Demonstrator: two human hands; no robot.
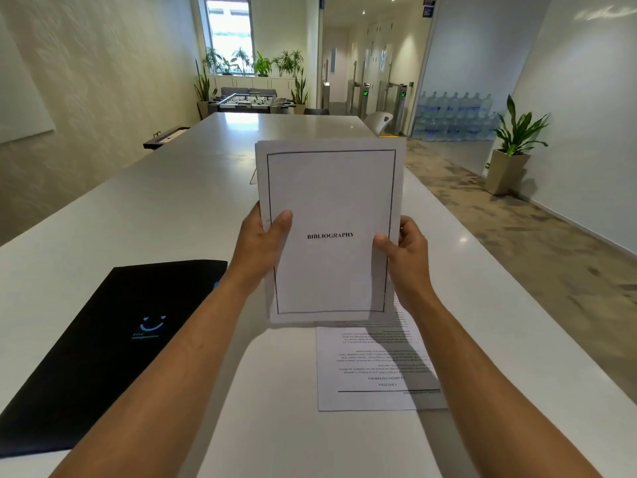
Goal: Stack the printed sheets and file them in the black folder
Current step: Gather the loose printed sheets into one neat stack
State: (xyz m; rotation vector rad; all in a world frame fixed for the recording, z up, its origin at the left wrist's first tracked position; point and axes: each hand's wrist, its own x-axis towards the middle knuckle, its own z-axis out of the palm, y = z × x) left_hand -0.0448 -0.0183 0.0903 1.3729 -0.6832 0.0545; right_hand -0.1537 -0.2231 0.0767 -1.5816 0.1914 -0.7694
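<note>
across the whole lower view runs a long white table (155, 208), stretching away from me toward a room with a foosball table (249, 100) and potted plants (262, 65) under a window (230, 27). off to the right, beyond the table's edge, a stack of water bottles (453, 113) stands against a wall, with a planter (510, 157) nearer on the floor.

on the table to my left lies the black folder (103, 346), closed and flat, a small blue smile mark on its cover; my left forearm crosses over its near right corner.

held up above the table in front of me is the stack of printed sheets (331, 188), upright, its top page bordered with a thin black line and reading "bibliography". edges of the sheets behind show unevenly along the top and left.

flat on the table below the stack, just right of centre, lies a single printed page (372, 367), its text upside down to me, partly under my right forearm's shadow.

my left hand (262, 246) is closed on the stack's left edge, thumb on the front. my right hand (403, 251) grips the right edge likewise, thumb on the front, fingers behind.
</note>
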